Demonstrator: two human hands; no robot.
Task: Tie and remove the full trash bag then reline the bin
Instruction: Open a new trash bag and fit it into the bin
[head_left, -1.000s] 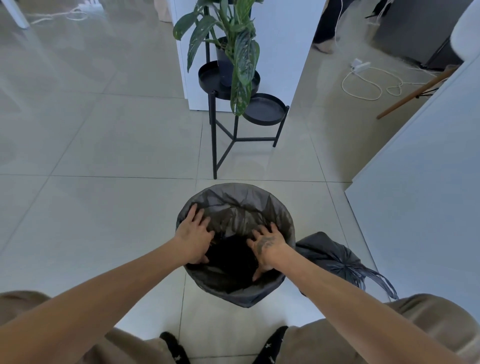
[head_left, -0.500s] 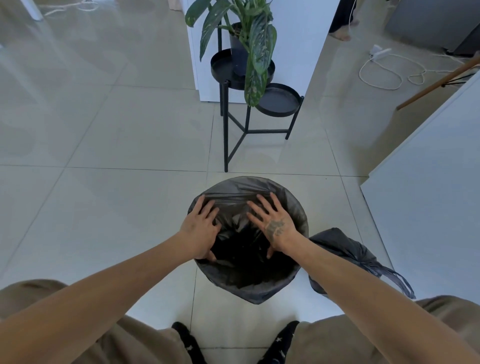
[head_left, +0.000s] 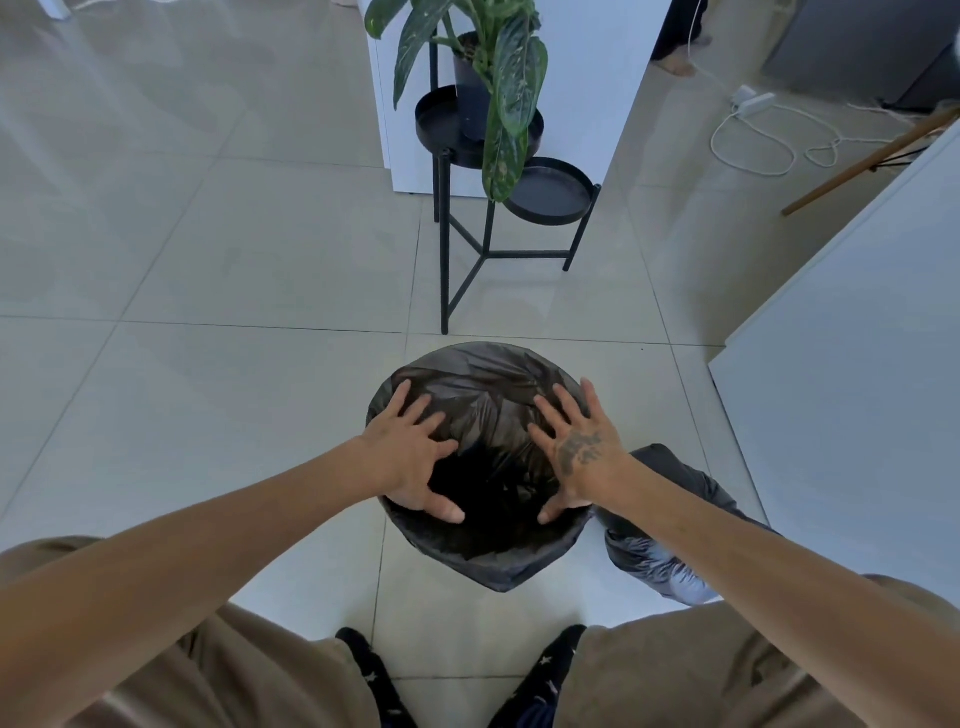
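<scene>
Two hands: both lie flat on the mouth of the bin (head_left: 480, 349), palms down, gripping nothing
Left hand (head_left: 410, 457): fingers spread wide and straight, pressing the bin liner (head_left: 488, 415) on the left side of the opening; thumb splayed back over the near rim
Right hand (head_left: 576, 447): fingers fanned out just as wide on the right side, thumb reaching toward the near rim; dark marking on the back of the hand
Bin liner: black plastic, folded over the rim all round, crumpled under the fingertips and sagging into a dark hollow between the two thumbs; a point of loose plastic hangs down the outside below them
Full trash bag (head_left: 641, 558): on the floor just outside the right wrist, partly hidden by that forearm; it seems tied shut, though the knot is out of sight
Beyond the fingertips: black plant stand (head_left: 445, 249) with a leafy potted plant (head_left: 511, 78) on its upper tray, against a white panel (head_left: 597, 78)
Further off past the right hand: white cable (head_left: 753, 150) coiled on the tiled floor (head_left: 234, 260), a slanting wooden leg (head_left: 872, 158), a white cabinet (head_left: 857, 364)
Below the wrists: tan trousers (head_left: 234, 675) and dark socks (head_left: 369, 670) on either side of the bin
</scene>
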